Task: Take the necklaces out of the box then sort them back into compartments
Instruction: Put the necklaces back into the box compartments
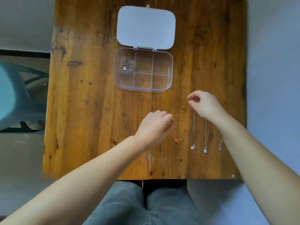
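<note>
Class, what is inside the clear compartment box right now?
The clear box holds one bunched necklace in its far-left compartment. The other five compartments look empty; nothing covers them.

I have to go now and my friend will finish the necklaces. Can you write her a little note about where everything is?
Left hand: curled loosely above the table, whether it holds anything cannot be told.
Right hand: fingers pinching lightly above the laid-out chains, grip unclear.
Box: open, lid flat behind it. One necklace lies bunched in the far-left compartment; the other five look empty.
On the table: gold chain with red pendant, then three silver necklaces to its right.
Left to do: put those four into compartments.
</note>
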`<state>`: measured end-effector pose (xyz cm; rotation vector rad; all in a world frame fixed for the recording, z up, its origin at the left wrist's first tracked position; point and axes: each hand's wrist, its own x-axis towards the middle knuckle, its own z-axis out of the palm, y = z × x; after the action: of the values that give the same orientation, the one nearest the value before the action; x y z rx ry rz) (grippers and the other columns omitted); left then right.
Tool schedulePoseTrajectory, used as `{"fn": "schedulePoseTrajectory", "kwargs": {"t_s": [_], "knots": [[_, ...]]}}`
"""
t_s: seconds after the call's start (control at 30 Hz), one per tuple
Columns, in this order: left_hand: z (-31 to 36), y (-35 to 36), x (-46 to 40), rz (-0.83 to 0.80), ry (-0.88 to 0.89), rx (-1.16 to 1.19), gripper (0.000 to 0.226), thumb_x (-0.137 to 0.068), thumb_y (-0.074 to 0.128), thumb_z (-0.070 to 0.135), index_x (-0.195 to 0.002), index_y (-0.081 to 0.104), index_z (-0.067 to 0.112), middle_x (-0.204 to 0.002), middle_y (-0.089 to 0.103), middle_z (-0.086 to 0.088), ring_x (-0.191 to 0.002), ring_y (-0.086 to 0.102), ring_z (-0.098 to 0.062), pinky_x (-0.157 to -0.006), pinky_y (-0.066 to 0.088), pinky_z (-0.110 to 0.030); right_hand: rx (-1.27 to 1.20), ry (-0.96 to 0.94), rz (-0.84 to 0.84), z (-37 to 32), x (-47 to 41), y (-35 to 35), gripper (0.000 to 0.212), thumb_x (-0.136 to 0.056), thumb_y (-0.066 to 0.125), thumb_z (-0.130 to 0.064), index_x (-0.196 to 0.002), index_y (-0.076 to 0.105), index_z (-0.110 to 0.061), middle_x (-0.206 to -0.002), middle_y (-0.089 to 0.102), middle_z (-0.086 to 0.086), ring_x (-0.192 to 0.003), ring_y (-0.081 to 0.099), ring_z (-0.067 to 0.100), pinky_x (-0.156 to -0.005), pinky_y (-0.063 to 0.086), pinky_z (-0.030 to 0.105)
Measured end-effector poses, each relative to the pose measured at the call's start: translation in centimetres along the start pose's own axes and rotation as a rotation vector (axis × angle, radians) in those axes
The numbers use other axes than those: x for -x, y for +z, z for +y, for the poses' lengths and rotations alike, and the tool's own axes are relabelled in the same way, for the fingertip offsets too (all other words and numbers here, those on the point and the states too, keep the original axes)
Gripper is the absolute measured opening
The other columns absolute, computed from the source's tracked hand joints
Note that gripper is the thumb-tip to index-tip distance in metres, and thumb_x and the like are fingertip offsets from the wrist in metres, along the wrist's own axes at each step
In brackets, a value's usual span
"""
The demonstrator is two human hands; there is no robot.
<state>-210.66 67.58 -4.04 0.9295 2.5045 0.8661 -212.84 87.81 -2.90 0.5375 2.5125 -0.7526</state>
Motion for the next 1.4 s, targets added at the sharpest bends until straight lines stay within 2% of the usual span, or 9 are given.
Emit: {"fn": "schedulePoseTrajectory", "kwargs": {"t_s": [0.17,0.43,0.53,0.63,0.8,0.9,1.0,1.27,1.4], "knots": [[2.3,6.9,1.7,-0.195,-0.112,-0.196,0.038,-0.087,0.057,0.042,-0.111,0.052,0.013,-0.107,0.056,-0.007,-0.099,0.05,-0.026,-0.081,0.043,-0.038,0.148,-0.146,0.052,1.9,0.8,3.9,0.028,-0.09,0.061,-0.023,-0.116,0.056,-0.013,-0.117,0.054,0.01,-0.1,0.057,0.027,-0.081,0.049,0.038],[2.5,9.0,1.6,-0.194,-0.047,-0.376,0.03,-0.08,0.071,0.017,-0.106,0.059,0.007,-0.102,0.061,-0.011,-0.093,0.056,-0.026,-0.076,0.05,-0.034,0.225,-0.225,0.041,1.8,0.5,4.4,0.013,-0.094,0.052,-0.021,-0.094,0.058,-0.01,-0.099,0.057,0.009,-0.083,0.054,0.025,-0.068,0.042,0.033],[2.3,8.0,1.5,-0.209,-0.057,-0.264,0.016,-0.088,0.061,0.01,-0.103,0.057,0.005,-0.091,0.058,-0.01,-0.078,0.056,-0.021,-0.064,0.048,-0.029,-0.067,-0.126,-0.05,1.3,0.9,2.7,0.009,-0.089,0.057,-0.022,-0.087,0.061,-0.014,-0.092,0.058,0.002,-0.079,0.056,0.018,-0.068,0.042,0.03],[1.4,5.3,1.4,-0.13,-0.128,-0.064,0.009,-0.093,0.052,0.011,-0.097,0.057,0.005,-0.089,0.057,-0.01,-0.073,0.057,-0.023,-0.065,0.053,-0.034,-0.667,-0.022,-0.242,-0.5,1.5,-0.1,0.006,-0.089,0.06,-0.017,-0.086,0.061,-0.012,-0.105,0.068,0.008,-0.096,0.067,0.016,-0.081,0.055,0.028],[-0.4,-2.1,-0.8,0.376,-0.269,0.169,0.004,-0.086,0.061,0.005,-0.085,0.062,0.002,-0.083,0.063,-0.01,-0.076,0.056,-0.018,-0.071,0.043,-0.023,-1.105,-0.089,-0.307,-5.8,0.5,-3.6,0.008,-0.093,0.053,-0.004,-0.086,0.055,-0.008,-0.097,0.072,0.015,-0.093,0.072,0.027,-0.08,0.059,0.037],[-2.5,-6.6,-4.3,0.53,-0.31,0.192,0.006,-0.086,0.06,0.008,-0.083,0.063,0.004,-0.079,0.061,-0.002,-0.073,0.052,-0.011,-0.065,0.036,-0.009,-1.091,-0.144,-0.209,-9.8,-1.8,-4.2,0.005,-0.093,0.053,-0.003,-0.089,0.055,-0.006,-0.092,0.07,0.013,-0.084,0.073,0.022,-0.073,0.059,0.033],[-5.5,-9.3,-7.9,0.548,-0.353,0.177,0.011,-0.086,0.058,0.013,-0.086,0.065,0.005,-0.082,0.066,-0.005,-0.076,0.056,-0.016,-0.067,0.041,-0.019,-1.088,-0.139,-0.152,-13.3,-4.6,-3.6,0.005,-0.093,0.053,-0.003,-0.09,0.053,-0.006,-0.091,0.069,0.014,-0.078,0.074,0.02,-0.07,0.059,0.031],[-10.2,-8.4,-11.0,0.189,-0.334,-0.239,0.017,-0.091,0.047,0.019,-0.088,0.062,0.012,-0.09,0.065,-0.009,-0.083,0.058,-0.03,-0.073,0.047,-0.04,-0.184,-0.088,0.048,-15.4,-9.0,0.6,0.007,-0.089,0.055,-0.014,-0.09,0.061,-0.015,-0.091,0.067,0.003,-0.088,0.065,0.018,-0.069,0.054,0.028],[-10.9,-7.7,-10.4,0.171,-0.277,-0.262,0.018,-0.091,0.047,0.017,-0.094,0.064,0.012,-0.094,0.065,-0.008,-0.089,0.058,-0.029,-0.081,0.045,-0.041,-0.066,-0.19,0.04,-15.1,-8.7,1.0,0.013,-0.09,0.055,-0.014,-0.097,0.065,-0.017,-0.093,0.062,0.0,-0.09,0.064,0.02,-0.074,0.051,0.029]]}}
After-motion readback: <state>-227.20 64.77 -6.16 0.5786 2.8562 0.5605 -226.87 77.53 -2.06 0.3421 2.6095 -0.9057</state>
